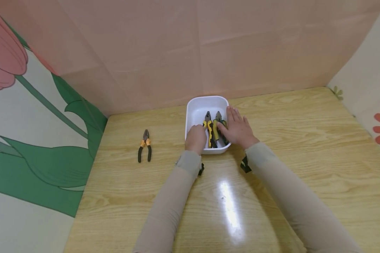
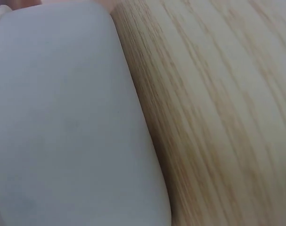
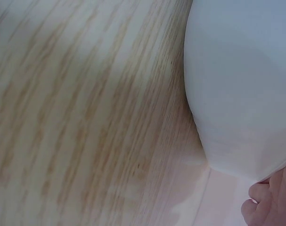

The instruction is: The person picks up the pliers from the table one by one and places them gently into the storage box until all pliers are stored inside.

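A white bin (image 1: 192, 109) stands at the back middle of the wooden table (image 1: 304, 140). Two pairs of pliers lie inside it, one with yellow and black handles (image 1: 210, 133), one with green handles (image 1: 221, 125). My left hand (image 1: 196, 137) reaches into the bin's near left part, its curled fingers closed on the yellow pliers' handle. My right hand (image 1: 238, 128) lies over the bin's right rim with straight fingers, thumb on the green pliers. The wrist views show only the bin's outer wall (image 2: 62, 117) (image 3: 246, 70), the table and some fingertips (image 3: 270, 202).
A third pair of pliers (image 1: 144, 150), with orange and black handles, lies on the table left of the bin. Pink panels rise behind the table, and flower-patterned walls stand at the left and right edges. Bare wood (image 1: 228, 211) stretches in front.
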`<state>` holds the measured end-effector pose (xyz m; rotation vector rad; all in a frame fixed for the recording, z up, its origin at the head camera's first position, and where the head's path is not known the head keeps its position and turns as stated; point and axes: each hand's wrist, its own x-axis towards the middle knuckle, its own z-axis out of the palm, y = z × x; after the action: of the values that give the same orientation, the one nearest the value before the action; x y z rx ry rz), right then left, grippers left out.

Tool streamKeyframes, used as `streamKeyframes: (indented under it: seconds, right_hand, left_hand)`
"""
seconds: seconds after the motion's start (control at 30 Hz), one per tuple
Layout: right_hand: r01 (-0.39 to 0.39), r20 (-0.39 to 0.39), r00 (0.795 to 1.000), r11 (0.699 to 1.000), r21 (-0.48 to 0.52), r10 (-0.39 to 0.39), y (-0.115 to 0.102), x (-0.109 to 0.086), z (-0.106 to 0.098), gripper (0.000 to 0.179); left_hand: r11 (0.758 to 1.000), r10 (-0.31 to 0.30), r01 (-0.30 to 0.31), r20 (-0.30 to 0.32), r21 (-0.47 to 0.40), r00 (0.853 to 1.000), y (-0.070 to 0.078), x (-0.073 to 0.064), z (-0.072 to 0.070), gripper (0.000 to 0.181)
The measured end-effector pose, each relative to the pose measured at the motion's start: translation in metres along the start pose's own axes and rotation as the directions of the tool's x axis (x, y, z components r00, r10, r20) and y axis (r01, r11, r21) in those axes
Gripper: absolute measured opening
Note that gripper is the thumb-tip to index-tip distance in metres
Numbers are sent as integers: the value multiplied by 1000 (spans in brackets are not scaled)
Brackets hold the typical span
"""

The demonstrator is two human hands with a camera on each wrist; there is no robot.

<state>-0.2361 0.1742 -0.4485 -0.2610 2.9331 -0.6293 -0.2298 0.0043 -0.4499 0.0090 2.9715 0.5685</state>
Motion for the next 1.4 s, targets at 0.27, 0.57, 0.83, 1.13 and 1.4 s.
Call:
streamKeyframes:
  seconds: [0.27,0.57,0.83,1.13,1.4]
  right_hand:
    - [-5,11,1000,1000,1,5,1,1,1,85]
    - [-6,10,1000,1000,2,6,1,1,1,85]
    - [-16,21,1000,1000,7,16,1,1,1,85]
    - [-5,5,1000,1000,15,5,0,-1,-2,85]
    - [-10,11,1000,1000,16,10,1,1,1,85]
  left_hand:
    - [996,23,-21,-14,92,1000,0,2,1,30]
    - [991,39,-37,-11,129,999,1,0,1,32]
    - [993,55,-54,-8,109,998,0,-4,1,26]
    - [997,44,-43,-8,71,999,1,-4,0,25]
    - [1000,2,-3,16,27,1000,2,-4,2,29]
